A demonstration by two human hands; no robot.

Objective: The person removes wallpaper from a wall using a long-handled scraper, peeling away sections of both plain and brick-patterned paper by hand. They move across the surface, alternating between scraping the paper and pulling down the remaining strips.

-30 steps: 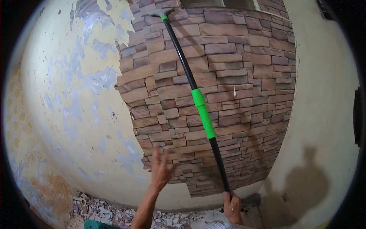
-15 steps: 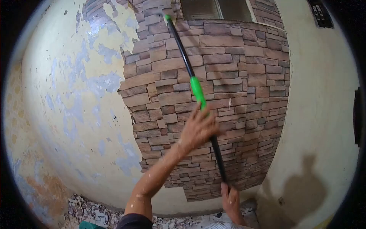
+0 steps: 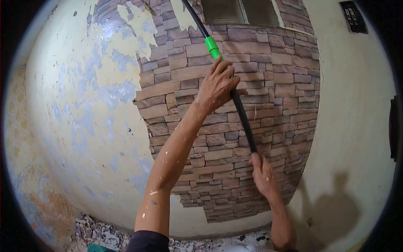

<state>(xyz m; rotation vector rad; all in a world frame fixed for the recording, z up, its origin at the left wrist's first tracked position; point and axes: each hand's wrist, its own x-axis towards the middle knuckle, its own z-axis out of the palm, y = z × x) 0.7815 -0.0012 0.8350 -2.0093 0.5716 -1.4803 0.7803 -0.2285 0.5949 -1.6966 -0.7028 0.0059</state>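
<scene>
A long black pole (image 3: 244, 119) with a green grip collar (image 3: 213, 47) runs up at a slant; its top end is cut off by the upper edge of the view. It looks like a long-handled scraper. Wrapped around it just below the green part is my left hand (image 3: 215, 86). Lower down, my right hand (image 3: 264, 174) grips the bottom end of the pole. Behind it lies stone-pattern wallpaper (image 3: 210, 143), with a bare torn patch (image 3: 182, 16) beside the upper shaft. Small pale flakes stick to my left forearm (image 3: 174, 157).
Patchy cream and bluish bare wall (image 3: 92, 138) spreads to the left. A window (image 3: 239, 11) sits at the top. Torn scraps (image 3: 103, 233) litter the floor, next to a green object (image 3: 98, 248). On the right wall (image 3: 352, 105) are a dark switch panel (image 3: 354, 17) and my shadow.
Both hands and the pole have moved up the wall, taking the tool's head out of view. A strip of wallpaper near the window's left side is now off, showing pale wall.
</scene>
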